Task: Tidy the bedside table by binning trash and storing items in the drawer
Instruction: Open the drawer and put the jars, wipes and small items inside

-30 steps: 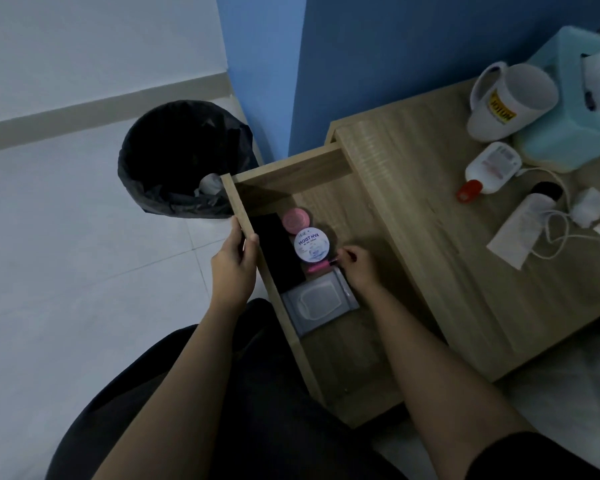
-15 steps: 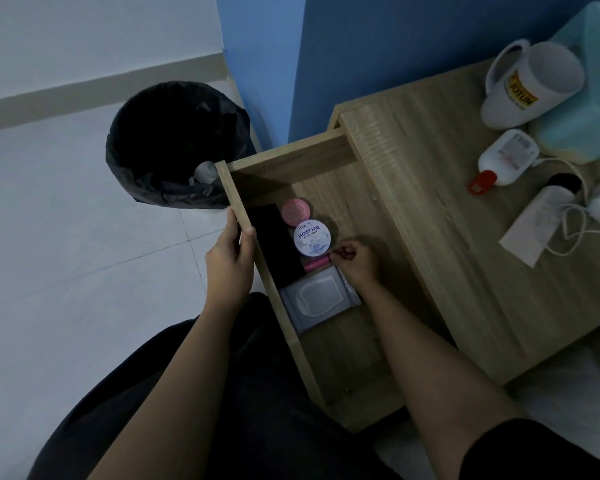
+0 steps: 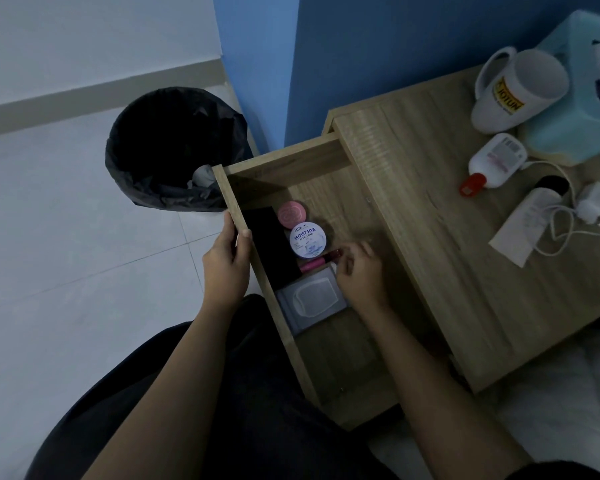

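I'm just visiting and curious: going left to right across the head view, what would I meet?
Black-lined bin → left hand gripping the drawer front → white cream jar → right hand pinching the pink tube → white mug → white charger plug.

Two jars (image 3: 308, 240), one mug (image 3: 515, 91), one bin (image 3: 174, 147)

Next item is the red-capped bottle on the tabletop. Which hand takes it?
Right. The right hand, once it drops the pink tube, is nearer the red-capped bottle. The left hand grips the drawer front, farther away.
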